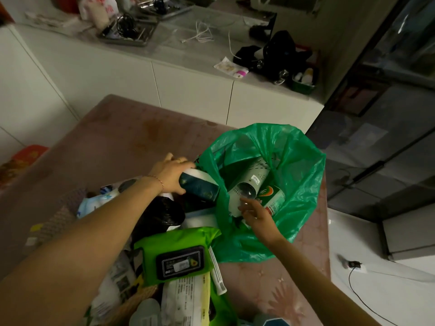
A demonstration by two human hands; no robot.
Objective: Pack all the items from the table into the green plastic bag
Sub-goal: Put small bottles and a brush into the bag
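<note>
One hand (pixel 173 175) grips glossy cylindrical carton (pixel 200 185).

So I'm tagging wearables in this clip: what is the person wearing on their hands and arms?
Both forearms are bare, with no sleeves in view. The left hand has a gold-coloured ring on one finger, and a thin chain bracelet circles the left wrist. The right hand shows no glove, watch or bracelet; a small glint on one finger may be a ring, but it is too blurred to tell.

One green plastic bag (pixel 294 175) is sitting open; two cylinders are lying inside it: a white canister (pixel 249 184), a can (pixel 274 198); two wipes packs (pixel 175 257) are showing, possibly more beneath.
</note>
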